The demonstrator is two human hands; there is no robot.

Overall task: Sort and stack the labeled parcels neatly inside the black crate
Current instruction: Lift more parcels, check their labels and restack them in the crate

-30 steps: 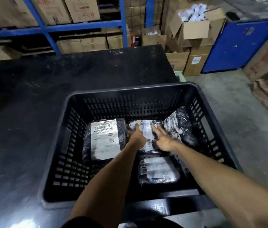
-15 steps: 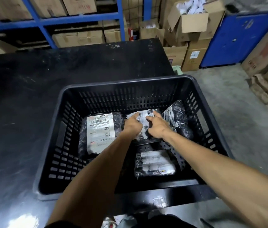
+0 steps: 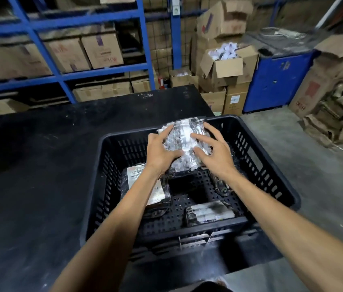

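A shiny plastic-wrapped parcel [image 3: 184, 142] with a white label is held up above the black crate [image 3: 271, 180], near its far wall. My left hand [image 3: 162, 153] grips its left side. My right hand [image 3: 213, 152] holds its right side with fingers spread. On the crate floor lies a labelled parcel [image 3: 156, 191] at the left, partly under my left forearm. Another labelled parcel [image 3: 208, 213] lies at the near side. A dark wrapped parcel [image 3: 222, 184] at the right is mostly hidden by my right forearm.
The crate sits on a black table [image 3: 40, 165] at its right end. Blue shelving [image 3: 61, 76] with cardboard boxes stands behind. More cardboard boxes [image 3: 225, 70], a blue cabinet [image 3: 276, 81] and flattened cartons [image 3: 335, 114] line the concrete floor [image 3: 313, 175] at the right.
Both hands have closed on the middle parcel and lifted it off the crate floor, up towards the far wall. The camera view has tilted up.
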